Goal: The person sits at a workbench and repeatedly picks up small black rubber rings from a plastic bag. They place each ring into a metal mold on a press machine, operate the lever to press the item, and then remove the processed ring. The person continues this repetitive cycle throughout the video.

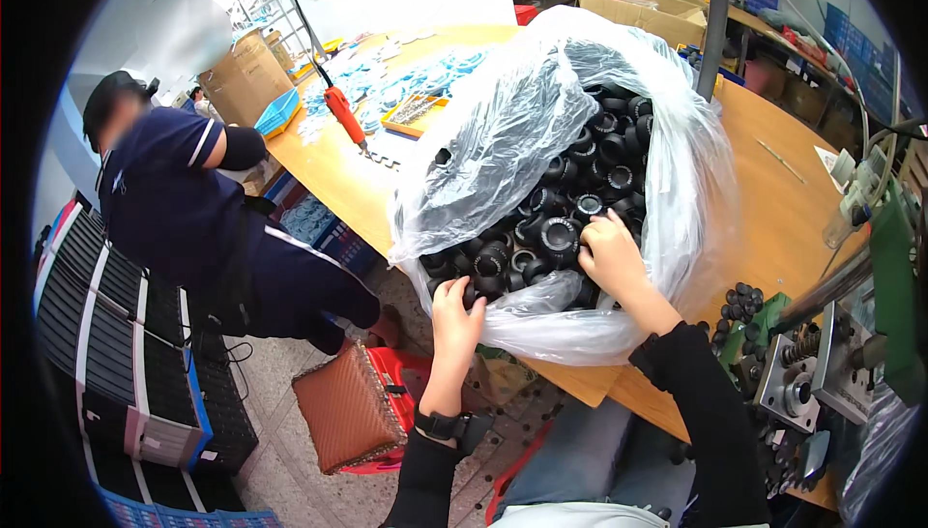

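A large clear plastic bag (483, 156) stands open on the table in front of me, full of black round hollow parts (561, 236) with ring-shaped ends. At the bag's near left edge, my left hand (454, 322) has thumb and fingers around one of the black parts (471, 292). Over the heap to its right, my right hand (616, 259) is bent with its fingertips on a black part; those fingertips are partly hidden among the pieces. A fold of the plastic lies between my two hands.
The wooden table (773, 175) carries a metal press fixture (802, 383) and small black pieces (742, 301) at right. A red electric screwdriver (344, 114) hangs beyond the bag, near a yellow tray (414, 114). One person (184, 199) stands at left, beside a brown-cushioned red stool (348, 407).
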Available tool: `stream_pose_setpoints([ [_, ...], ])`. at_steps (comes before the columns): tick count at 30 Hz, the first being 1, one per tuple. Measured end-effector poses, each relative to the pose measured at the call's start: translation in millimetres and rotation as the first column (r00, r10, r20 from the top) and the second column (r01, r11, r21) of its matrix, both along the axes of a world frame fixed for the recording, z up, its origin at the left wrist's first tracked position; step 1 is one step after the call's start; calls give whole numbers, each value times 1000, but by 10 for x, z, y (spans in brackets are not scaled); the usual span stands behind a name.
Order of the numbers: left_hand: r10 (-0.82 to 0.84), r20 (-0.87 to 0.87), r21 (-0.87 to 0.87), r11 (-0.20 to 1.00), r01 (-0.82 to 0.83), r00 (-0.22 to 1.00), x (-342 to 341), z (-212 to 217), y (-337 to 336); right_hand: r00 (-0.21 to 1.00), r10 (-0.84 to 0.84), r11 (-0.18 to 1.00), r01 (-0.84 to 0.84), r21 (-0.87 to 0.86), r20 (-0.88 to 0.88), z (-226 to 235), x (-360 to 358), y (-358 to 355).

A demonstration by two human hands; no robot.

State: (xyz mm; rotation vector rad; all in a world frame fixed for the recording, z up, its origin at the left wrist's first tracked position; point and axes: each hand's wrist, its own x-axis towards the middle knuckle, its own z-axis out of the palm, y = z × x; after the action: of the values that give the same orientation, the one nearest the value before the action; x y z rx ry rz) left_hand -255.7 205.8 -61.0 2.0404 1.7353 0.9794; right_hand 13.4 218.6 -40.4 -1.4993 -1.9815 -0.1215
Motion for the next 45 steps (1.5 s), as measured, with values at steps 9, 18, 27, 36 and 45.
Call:
stream_pose_setpoints([
  [9, -22, 333, 337, 936, -98, 943, 188, 181, -85, 985, 171, 979, -171, 114, 10, 360, -406, -105],
  [18, -42, 995, 20, 973, 230, 92, 541, 358, -598, 945, 32, 997, -5, 81, -327, 90, -292, -203],
  [27, -91, 984, 9, 887, 461, 155, 789, 221, -1157, 712, -104, 992, 24, -123, -695, 666, -40, -2002],
  [36, -157, 910, -124, 780, 613, 384, 1000, -91, -1647, 317, -236, 853, 520, -39, -919, 624, 489, -3869],
  [45, -59, 957, -207, 546, 812, 284, 1395, 156, -1902, 641, -475, 868, 452, -203, -603, 687, 572, -3893],
])
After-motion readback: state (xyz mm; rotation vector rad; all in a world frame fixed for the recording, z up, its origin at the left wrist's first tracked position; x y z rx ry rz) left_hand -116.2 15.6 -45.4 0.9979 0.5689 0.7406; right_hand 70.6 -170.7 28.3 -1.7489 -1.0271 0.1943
